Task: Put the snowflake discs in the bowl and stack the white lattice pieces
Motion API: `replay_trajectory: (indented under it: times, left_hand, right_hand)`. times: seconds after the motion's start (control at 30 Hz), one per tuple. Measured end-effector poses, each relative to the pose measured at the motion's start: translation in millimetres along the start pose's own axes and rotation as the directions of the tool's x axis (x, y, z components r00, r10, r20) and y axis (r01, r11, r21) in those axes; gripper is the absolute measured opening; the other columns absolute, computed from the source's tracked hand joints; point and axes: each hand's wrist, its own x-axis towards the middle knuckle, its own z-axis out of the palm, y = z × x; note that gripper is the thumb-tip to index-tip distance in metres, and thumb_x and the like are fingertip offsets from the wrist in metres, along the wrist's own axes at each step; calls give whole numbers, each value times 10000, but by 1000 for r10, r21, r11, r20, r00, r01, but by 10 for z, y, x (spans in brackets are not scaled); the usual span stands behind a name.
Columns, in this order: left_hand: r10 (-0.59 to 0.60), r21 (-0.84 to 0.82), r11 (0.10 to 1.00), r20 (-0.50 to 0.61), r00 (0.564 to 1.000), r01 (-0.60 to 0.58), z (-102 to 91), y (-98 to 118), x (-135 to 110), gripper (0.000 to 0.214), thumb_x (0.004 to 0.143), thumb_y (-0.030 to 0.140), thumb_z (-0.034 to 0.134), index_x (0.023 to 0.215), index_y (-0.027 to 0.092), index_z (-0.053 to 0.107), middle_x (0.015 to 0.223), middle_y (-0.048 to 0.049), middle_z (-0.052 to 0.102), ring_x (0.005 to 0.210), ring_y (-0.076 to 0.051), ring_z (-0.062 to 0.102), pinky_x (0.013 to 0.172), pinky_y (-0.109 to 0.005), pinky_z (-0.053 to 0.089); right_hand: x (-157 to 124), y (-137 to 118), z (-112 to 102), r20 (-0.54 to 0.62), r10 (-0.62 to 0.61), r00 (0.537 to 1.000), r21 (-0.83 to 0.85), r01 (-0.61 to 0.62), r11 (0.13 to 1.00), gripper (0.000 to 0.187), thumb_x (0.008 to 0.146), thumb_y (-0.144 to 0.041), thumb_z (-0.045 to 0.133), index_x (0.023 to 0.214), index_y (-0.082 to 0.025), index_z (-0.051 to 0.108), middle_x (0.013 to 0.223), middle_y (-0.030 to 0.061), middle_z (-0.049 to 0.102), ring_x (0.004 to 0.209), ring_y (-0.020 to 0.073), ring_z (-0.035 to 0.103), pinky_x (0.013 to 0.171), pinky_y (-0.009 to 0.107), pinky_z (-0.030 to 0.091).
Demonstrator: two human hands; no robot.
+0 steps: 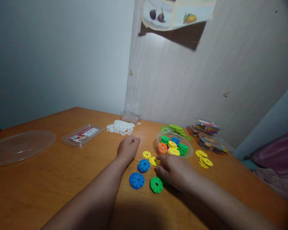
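My left hand (129, 148) rests on the table, curled into a fist; whatever its fingers may hold is hidden. My right hand (174, 171) reaches in from the right, with thumb and fingertips at a yellow notched disc (154, 161), gripping it at the edge. Another yellow notched disc (147, 154) lies flat between the hands. Closer to me are two piles of blue notched discs, one pile (144, 165) behind the other pile (137, 180). Green notched discs (156, 185) lie below my right hand, partly covered by it.
A clear bowl (190, 150) holds stacks of coloured discs. Yellow discs (205, 162) lie right of it, green pieces (176, 128) behind. White pieces (120, 127) lie before a clear container (130, 117). Lids (96, 128) lie left; filled boxes (213, 142) stand right.
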Motion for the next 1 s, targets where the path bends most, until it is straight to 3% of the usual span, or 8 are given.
replay_trajectory:
  times: [0.27,0.6,0.7,0.83,0.93,1.0]
  left_hand:
    - [-14,-1,1000,6,1000,14,-5,46,-26,410,853,503,483,583,196,517,561,17,512,578,-145,475,534,-271,241]
    - [-45,30,999,9,999,45,-20,90,-37,397,849,491,484,583,198,522,554,23,498,569,-143,464,525,-278,219]
    - [-41,24,999,12,999,40,-20,91,-38,403,848,496,485,579,197,516,549,22,484,567,-142,458,526,-279,212]
    - [-47,37,998,20,999,46,-31,103,-35,408,842,494,491,567,194,513,543,17,485,561,-141,451,528,-282,205]
    - [-44,41,998,19,999,44,-39,112,-35,402,841,485,487,565,193,508,544,14,492,563,-144,454,525,-281,202]
    - [-41,38,998,15,999,40,-40,114,-37,404,842,487,485,565,194,506,544,14,490,565,-146,457,524,-280,202]
  right_hand:
    - [183,-102,92,9,130,991,-162,-127,979,336,873,-422,504,997,-163,678,1006,178,726,901,299,678,679,333,445]
    - [199,-106,199,-29,135,990,-81,-137,987,272,822,-386,559,944,-157,641,982,174,714,851,268,651,634,303,381]
    - [69,-124,99,-59,100,993,-4,-100,995,284,829,-400,557,975,-166,626,903,130,707,762,223,627,578,277,324]
    - [-16,-32,-228,-157,30,987,80,-17,997,299,838,-389,563,1056,-194,627,824,65,683,675,170,576,558,256,293]
    - [118,171,-462,-239,19,971,-4,-21,1000,315,836,-394,565,1053,-187,661,824,74,683,705,185,579,578,266,306]
    - [271,326,-537,-232,74,970,-49,-87,995,364,816,-398,593,1095,-180,675,859,83,698,719,191,590,578,269,311]
